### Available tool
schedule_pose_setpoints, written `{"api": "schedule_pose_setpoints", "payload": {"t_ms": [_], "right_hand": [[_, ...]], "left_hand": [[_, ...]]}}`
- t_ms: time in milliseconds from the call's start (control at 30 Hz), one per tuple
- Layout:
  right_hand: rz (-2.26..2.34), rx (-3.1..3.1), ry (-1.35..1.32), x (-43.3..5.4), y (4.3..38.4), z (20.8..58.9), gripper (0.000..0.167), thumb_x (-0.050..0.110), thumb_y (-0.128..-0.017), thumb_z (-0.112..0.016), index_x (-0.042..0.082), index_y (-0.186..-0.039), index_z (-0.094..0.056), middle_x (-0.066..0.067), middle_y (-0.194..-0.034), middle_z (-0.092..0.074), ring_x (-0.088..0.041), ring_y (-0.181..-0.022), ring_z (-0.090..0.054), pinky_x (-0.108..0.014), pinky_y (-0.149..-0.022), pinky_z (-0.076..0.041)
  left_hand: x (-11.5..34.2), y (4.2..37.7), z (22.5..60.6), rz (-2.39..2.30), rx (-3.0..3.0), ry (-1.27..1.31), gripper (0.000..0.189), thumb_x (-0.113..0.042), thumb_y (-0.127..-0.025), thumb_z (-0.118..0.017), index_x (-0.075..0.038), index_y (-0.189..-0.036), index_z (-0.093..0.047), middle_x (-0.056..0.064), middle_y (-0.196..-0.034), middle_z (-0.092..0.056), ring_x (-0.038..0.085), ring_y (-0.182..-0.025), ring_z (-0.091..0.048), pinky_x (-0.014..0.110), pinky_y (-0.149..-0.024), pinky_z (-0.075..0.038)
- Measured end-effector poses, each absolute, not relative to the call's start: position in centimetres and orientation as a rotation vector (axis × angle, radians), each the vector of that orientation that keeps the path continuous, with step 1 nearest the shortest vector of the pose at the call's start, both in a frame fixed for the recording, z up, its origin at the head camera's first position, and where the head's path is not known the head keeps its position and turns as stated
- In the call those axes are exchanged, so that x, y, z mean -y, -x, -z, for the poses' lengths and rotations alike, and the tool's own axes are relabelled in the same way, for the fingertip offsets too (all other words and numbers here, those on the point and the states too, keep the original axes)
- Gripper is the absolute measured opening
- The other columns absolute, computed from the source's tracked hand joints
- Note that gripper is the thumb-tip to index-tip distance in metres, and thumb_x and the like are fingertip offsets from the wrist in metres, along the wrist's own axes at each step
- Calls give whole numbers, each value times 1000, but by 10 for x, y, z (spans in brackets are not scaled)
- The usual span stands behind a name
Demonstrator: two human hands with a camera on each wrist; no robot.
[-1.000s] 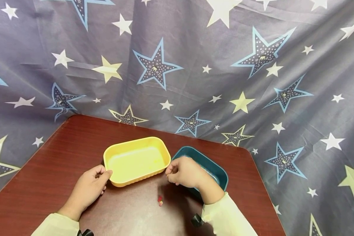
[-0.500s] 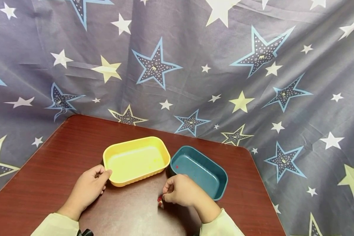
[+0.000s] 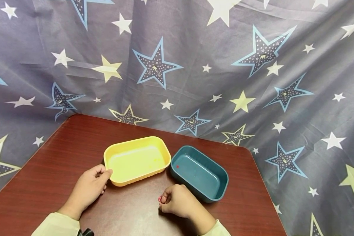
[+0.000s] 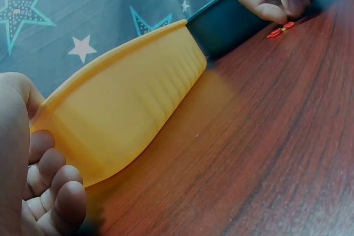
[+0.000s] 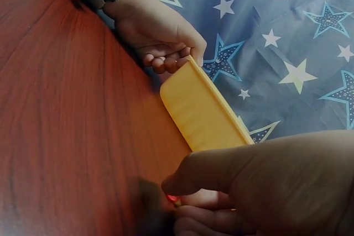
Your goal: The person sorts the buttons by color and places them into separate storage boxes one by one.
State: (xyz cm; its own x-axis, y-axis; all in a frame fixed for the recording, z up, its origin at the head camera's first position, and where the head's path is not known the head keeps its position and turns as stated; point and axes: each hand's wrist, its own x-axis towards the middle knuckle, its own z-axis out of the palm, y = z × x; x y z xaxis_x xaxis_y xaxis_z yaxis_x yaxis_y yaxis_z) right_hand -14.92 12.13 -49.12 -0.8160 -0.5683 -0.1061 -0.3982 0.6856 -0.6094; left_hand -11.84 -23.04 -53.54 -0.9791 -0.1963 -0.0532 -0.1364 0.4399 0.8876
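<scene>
My left hand (image 3: 91, 186) holds the near-left corner of a yellow plastic tub (image 3: 137, 164), thumb over the rim and the other fingers curled against its outer wall. To the right, in front of a dark teal tub (image 3: 200, 173), my right hand (image 3: 180, 201) is low over the table. Its thumb and forefinger pinch a tiny red piece (image 3: 159, 198). In the left wrist view this red piece (image 4: 275, 33) shows two red ends and a paler middle, right under the fingertips. The right wrist view has most of it hidden behind the thumb.
A small red bit (image 3: 177, 167) lies inside the teal tub, and faint yellow bits (image 3: 156, 160) are in the yellow one. The tubs stand nearly corner to corner on a reddish-brown table (image 3: 85, 137). A star-patterned cloth (image 3: 194, 65) hangs behind the table.
My right hand has come from above the teal tub's left end down toward the front, to the red piece on the table, and now pinches it. The left hand and both tubs have stayed put.
</scene>
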Motion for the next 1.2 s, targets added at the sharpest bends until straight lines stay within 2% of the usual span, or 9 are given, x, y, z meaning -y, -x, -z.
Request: {"api": "schedule_pose_setpoints", "payload": {"t_ms": [333, 500, 833, 1200], "right_hand": [[873, -2678, 797, -119, 144, 499, 22, 11, -82, -90, 22, -74, -73, 22, -69, -66, 9, -65, -54, -12, -68, -48], [867, -2687, 806, -118, 143, 499, 20, 10, -82, -88, 21, -74, -73, 22, -69, -66, 10, -63, -52, -11, -65, -46], [813, -2720, 820, -114, 144, 503, 24, 10, -76, -86, 25, -71, -68, 25, -64, -56, 7, -60, -49, -13, -62, -43], [834, -2689, 834, -114, 143, 503, 26, 7, -72, -84, 23, -70, -64, 25, -65, -52, 6, -61, -47, -14, -61, -42]], "left_hand": [[232, 119, 535, 1603, 2613, -293, 47, -53, -115, -62, -13, -92, -58, 4, -70, -65, 20, -59, -65, 33, -53, -51], [231, 119, 534, 1602, 2618, -294, 48, -54, -115, -61, -13, -92, -59, 3, -70, -66, 20, -59, -65, 33, -53, -51], [232, 119, 536, 1595, 2622, -300, 47, -55, -115, -60, -14, -92, -59, 4, -71, -67, 20, -59, -65, 33, -54, -52], [233, 119, 536, 1597, 2625, -305, 47, -55, -115, -61, -14, -92, -59, 4, -71, -66, 20, -59, -65, 33, -54, -52]]}}
